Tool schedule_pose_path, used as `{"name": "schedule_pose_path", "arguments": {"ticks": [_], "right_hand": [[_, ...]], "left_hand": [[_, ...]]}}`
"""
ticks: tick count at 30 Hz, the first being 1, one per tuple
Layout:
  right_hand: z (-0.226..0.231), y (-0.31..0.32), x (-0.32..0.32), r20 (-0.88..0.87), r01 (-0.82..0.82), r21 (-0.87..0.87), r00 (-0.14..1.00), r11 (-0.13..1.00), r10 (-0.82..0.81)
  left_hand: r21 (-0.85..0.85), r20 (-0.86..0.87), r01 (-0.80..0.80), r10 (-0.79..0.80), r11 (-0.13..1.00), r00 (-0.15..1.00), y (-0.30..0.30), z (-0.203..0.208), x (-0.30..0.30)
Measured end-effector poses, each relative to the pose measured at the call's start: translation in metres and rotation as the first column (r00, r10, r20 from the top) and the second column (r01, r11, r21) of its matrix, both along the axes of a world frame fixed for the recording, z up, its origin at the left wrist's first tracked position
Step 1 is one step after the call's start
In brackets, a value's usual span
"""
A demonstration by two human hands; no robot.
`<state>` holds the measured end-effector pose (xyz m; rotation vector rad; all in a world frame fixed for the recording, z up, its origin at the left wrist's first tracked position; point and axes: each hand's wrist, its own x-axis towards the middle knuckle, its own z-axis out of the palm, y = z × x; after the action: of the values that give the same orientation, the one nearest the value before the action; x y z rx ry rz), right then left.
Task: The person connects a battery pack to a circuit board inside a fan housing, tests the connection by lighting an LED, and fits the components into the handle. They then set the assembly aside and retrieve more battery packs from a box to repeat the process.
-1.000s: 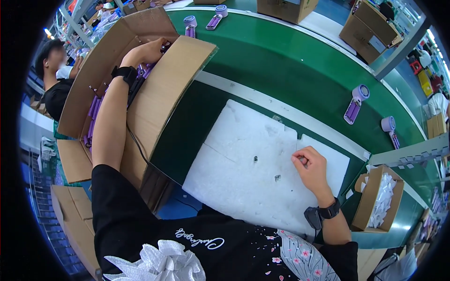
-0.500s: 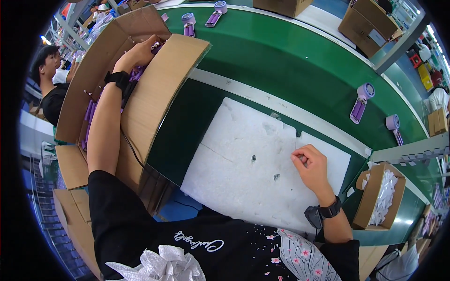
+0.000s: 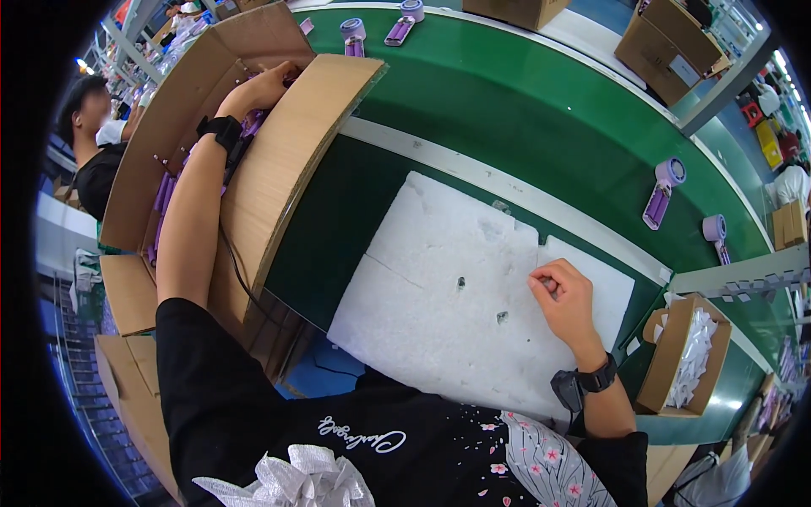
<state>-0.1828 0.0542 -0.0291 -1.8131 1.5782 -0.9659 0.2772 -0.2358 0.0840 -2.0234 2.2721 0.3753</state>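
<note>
My left hand (image 3: pixel 263 89) reaches into a tall open cardboard box (image 3: pixel 296 127) at the upper left. Its fingers curl down beside the inner flap, and their tips are partly hidden, so what they grip cannot be made out. Purple cylindrical battery cells with thin wires (image 3: pixel 162 196) lie in the box, under and beside my left forearm. My right hand (image 3: pixel 564 296) hovers over or rests on a white foam sheet (image 3: pixel 405 296), its fingers curled toward the thumb with nothing visible in them. Both wrists wear black straps.
A green conveyor belt (image 3: pixel 507 93) curves past the far side, carrying purple handheld fans (image 3: pixel 659 194) with open handles. At the right stands a small carton (image 3: pixel 710 363) of white pieces. Another person (image 3: pixel 93 144) is beyond the box at the left. A dark cable (image 3: pixel 236 279) hangs by the box.
My left hand has shifted slightly right and deeper behind the box flap. The right hand has barely moved. The fans on the belt appear slightly farther right.
</note>
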Motion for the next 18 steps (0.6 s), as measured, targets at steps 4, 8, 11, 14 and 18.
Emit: {"name": "schedule_pose_path", "arguments": {"ticks": [4,8,11,14,18], "right_hand": [[0.001,0.001,0.002,0.01,0.0,0.005,1.0,1.0,0.0],[0.002,-0.002,0.001,0.004,0.004,-0.005,1.0,1.0,-0.004],[0.003,0.001,0.003,0.006,-0.002,0.01,1.0,1.0,0.002],[0.006,-0.001,0.004,0.043,0.013,0.033,0.999,0.999,-0.015],[0.004,-0.001,0.004,0.037,0.012,0.026,0.999,1.0,-0.013]], "left_hand": [[-0.139,-0.12,0.072,-0.089,0.988,0.989,-0.002,-0.013,0.027],[-0.12,-0.005,-0.038,0.037,0.992,0.999,0.001,-0.002,0.018],[-0.091,0.035,-0.164,0.167,0.982,0.985,0.016,0.012,0.002],[0.004,0.069,-0.185,0.185,0.983,0.98,0.02,0.025,-0.026],[-0.053,-0.036,0.066,-0.068,0.996,0.997,-0.004,-0.003,0.003]]}}
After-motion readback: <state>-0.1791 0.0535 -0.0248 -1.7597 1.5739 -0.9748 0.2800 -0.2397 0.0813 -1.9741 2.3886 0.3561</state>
